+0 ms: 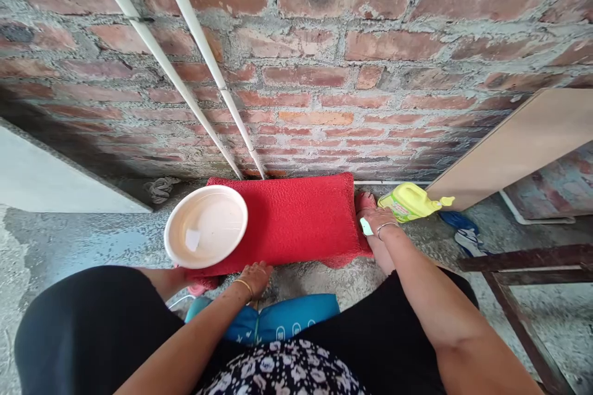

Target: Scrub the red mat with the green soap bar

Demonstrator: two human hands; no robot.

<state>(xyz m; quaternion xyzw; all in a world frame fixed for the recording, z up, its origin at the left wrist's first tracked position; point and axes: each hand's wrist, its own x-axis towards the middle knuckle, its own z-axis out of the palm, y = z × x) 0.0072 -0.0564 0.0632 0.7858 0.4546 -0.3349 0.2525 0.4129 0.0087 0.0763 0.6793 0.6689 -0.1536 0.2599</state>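
Observation:
A textured red cloth (296, 216) is spread over a low, long support and hangs down at its ends. My left hand (256, 278), with a bangle at the wrist, is at the cloth's front edge, fingers bent together against it; their tips are partly hidden. My right hand (380, 222) is closed at the cloth's right end, beside my foot. It holds a small pale mint-green piece (365, 226), mostly covered by the fingers. A cream basin (173, 228) with clear water stands on the cloth's left end. Something small and whitish lies in it.
A yellow detergent jug (410, 200) tilts on the floor right of my right hand. Two white pipes (199, 37) run down the brick wall (315, 74). Boards lean at both sides. A dark wooden frame (532, 259) stands right; a blue bag (296, 318) lies between my legs.

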